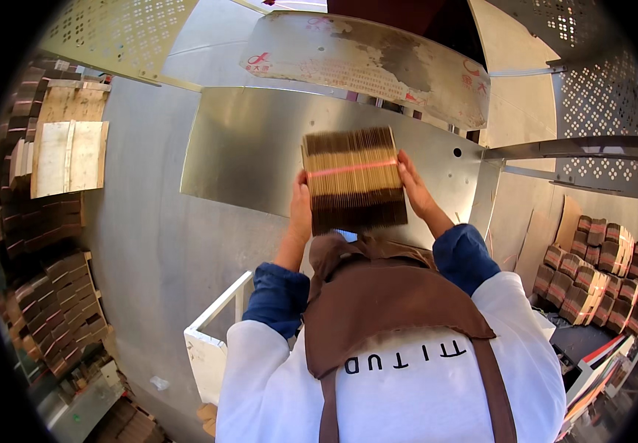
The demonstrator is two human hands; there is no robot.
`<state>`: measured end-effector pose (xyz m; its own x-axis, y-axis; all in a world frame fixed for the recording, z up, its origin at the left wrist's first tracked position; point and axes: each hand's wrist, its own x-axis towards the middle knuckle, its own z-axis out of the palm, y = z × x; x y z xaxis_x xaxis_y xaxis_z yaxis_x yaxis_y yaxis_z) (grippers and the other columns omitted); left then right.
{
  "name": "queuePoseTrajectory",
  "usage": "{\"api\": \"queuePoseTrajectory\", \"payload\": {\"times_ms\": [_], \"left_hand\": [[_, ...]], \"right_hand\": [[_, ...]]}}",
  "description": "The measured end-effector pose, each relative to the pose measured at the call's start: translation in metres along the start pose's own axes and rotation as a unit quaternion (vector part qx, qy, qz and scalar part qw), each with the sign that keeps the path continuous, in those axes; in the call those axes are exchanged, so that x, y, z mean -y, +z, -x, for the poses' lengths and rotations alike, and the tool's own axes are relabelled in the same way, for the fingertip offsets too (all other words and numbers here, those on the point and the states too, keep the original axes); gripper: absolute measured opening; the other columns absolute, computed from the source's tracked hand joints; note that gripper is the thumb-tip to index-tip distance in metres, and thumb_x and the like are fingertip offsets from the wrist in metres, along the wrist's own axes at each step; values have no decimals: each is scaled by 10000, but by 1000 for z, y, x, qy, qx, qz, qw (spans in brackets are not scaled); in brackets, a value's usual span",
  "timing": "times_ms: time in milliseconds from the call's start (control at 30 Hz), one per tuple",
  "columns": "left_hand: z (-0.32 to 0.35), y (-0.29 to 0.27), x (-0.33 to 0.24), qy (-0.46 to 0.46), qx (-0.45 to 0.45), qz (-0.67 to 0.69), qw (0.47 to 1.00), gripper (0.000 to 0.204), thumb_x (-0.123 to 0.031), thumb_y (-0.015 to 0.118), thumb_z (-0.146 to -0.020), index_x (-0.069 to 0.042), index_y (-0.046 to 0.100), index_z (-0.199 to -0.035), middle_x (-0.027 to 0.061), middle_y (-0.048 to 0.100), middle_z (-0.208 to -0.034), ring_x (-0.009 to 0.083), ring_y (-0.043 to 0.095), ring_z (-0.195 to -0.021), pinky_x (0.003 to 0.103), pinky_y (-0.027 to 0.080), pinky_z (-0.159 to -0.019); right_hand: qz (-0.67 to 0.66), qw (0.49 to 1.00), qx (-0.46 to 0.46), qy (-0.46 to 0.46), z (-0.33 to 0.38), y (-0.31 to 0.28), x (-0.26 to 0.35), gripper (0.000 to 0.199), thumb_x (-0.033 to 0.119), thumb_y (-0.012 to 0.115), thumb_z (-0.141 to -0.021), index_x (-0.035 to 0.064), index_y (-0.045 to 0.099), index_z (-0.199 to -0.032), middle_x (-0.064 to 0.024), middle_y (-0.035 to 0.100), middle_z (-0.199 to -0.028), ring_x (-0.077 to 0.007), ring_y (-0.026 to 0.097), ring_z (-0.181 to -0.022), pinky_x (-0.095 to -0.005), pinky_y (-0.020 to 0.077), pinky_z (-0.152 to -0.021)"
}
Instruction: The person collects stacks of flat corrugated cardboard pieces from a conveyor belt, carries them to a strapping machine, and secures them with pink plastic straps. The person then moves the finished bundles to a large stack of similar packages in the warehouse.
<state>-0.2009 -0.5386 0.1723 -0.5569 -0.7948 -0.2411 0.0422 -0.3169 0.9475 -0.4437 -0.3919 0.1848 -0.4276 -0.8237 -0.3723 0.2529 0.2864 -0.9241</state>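
Between my two hands is a thick bundle of flat brown cardboard pieces [354,182], stacked on edge, with a pinkish-red band across the middle. The bundle is slightly blurred and in front of a bare sheet-metal table [241,148]. My left hand [301,201] presses against its left side. On the opposite side, my right hand [416,184] lies along the bundle with its fingers stretched forward. Both hands clasp it from the sides, close to my brown apron. Whether the bundle touches the table cannot be seen.
A worn metal panel [370,66] crosses behind the table. Several banded cardboard bundles [592,273] are stacked at right, with more cardboard stacks [60,310] at left. Near my left elbow stands a white frame [208,347]. A dark metal bar [570,149] juts in from the right.
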Motion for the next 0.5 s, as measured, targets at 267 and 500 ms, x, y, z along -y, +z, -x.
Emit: {"api": "queuePoseTrajectory", "payload": {"times_ms": [267, 500], "left_hand": [[9, -10, -7, -59, 33, -37, 997, 777, -327, 577, -916, 40, 153, -1454, 186, 322, -1443, 251, 322, -1339, 351, 251, -1108], [1, -36, 15, -39, 11, -17, 999, 856, -298, 642, -879, 54, 119, -1459, 195, 303, -1456, 255, 306, -1348, 337, 257, -1103]], "right_hand": [[26, 990, -18, 139, 15, -9, 4, 750, 491, 456, -964, 57, 158, -1499, -127, 324, -1488, -243, 284, -1379, -356, 263, -1103], [102, 988, 108, 30, -14, 35, 21, 794, 393, 542, -950, -2, 116, -1490, -136, 368, -1451, -210, 363, -1325, -323, 299, -1080]]}}
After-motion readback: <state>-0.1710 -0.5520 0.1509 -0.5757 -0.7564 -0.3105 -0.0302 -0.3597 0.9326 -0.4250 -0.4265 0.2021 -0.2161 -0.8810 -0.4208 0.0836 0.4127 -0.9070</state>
